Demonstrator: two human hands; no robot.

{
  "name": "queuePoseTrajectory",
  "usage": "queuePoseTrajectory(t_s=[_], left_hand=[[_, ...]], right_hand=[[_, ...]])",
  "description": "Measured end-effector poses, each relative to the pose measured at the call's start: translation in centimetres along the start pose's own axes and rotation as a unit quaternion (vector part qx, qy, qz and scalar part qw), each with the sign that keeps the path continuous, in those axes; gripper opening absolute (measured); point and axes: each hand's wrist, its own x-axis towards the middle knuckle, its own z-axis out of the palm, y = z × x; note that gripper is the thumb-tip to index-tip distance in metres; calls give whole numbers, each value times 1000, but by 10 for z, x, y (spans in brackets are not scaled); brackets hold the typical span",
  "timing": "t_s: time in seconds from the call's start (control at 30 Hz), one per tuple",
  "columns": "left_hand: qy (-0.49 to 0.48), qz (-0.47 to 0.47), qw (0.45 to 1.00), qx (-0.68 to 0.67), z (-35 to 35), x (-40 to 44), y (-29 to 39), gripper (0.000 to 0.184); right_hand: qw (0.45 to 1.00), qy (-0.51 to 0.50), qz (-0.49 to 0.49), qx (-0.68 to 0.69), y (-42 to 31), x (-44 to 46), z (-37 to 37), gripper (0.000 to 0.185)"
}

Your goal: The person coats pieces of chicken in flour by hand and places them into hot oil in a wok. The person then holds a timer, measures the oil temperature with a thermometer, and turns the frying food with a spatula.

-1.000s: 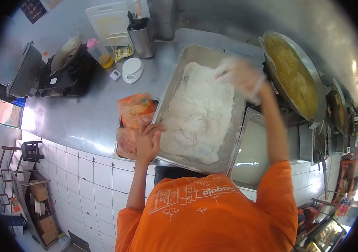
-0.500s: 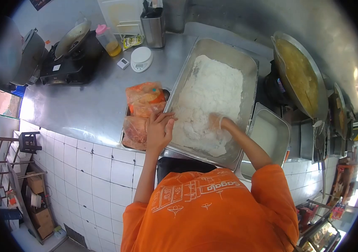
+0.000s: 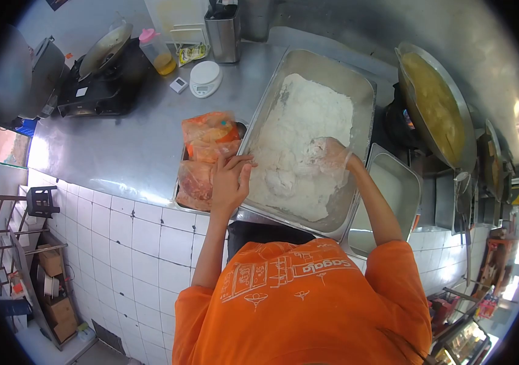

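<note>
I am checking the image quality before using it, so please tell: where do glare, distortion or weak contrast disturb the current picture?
Head view: bright glare whitens the left end of the grey metal counter; head view: wide-angle distortion curves the white square tiles below it, and the corners go black; head view: the clear-gloved right hand blends into the loose white powder.

A person in an orange shirt [image 3: 296, 298] holds a gloved right hand [image 3: 330, 156] in white powder [image 3: 314, 112] inside a metal tray [image 3: 361, 100], left hand [image 3: 230, 181] at its edge, beside plastic bags [image 3: 196, 180] on a steel surface [image 3: 110, 158].
</note>
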Motion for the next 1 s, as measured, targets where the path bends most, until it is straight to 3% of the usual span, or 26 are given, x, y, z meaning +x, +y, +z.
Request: queuePoseTrajectory(t_s=[0.03, 0.1, 0.17, 0.3, 0.37, 0.4, 0.47, 0.5, 0.57, 0.63, 0.73, 0.8, 0.83, 0.9, 1.0], left_hand=[[-1, 1, 1000, -3, 0, 0, -1, 31], [0, 0, 1000, -5, 1, 0, -1, 32], [2, 6, 1000, 6, 1, 0, -2, 32], [2, 8, 1000, 9, 1, 0, -1, 31], [2, 2, 1000, 3, 0, 0, 0, 30], [3, 1, 1000, 3, 0, 0, -1, 30], [1, 1, 1000, 6, 0, 0, -2, 29], [1, -1, 1000, 6, 1, -1, -2, 29], [6, -1, 1000, 1, 1, -1, -3, 29], [7, -4, 1000, 2, 2, 0, -3, 29], [7, -2, 1000, 3, 2, 0, -3, 28], [6, -1, 1000, 4, 1, 0, -3, 28], [8, -1, 1000, 6, 1, 0, -3, 28], [10, -1, 1000, 7, 1, -1, -3, 28], [11, 2, 1000, 9, 0, 1, -3, 28]], right_hand=[[998, 42, -55, 12, 50, 21, 11, 38], [990, 81, -110, 23, 64, 30, 15, 38], [963, 132, -24, -234, 25, 23, 10, 33], [991, 19, 36, -124, 49, 42, -3, 38], [940, 91, -5, -330, 41, 48, -10, 28], [940, 90, -7, -330, 27, 44, -13, 28], [979, 132, 29, -150, -8, 30, -14, 23], [980, 129, 29, -150, -12, 29, -3, 23], [946, 116, -199, -227, -19, 26, 23, 17], [937, 184, -118, -272, 5, 21, 76, 20], [939, 184, -172, -233, -4, 2, 122, 26], [952, 51, 1, -302, -25, -4, 139, 28], [952, 49, 1, -302, -26, -7, 145, 28], [932, 142, -102, -318, -26, -10, 152, 18], [964, 94, -16, -250, -22, 9, 142, 21]])
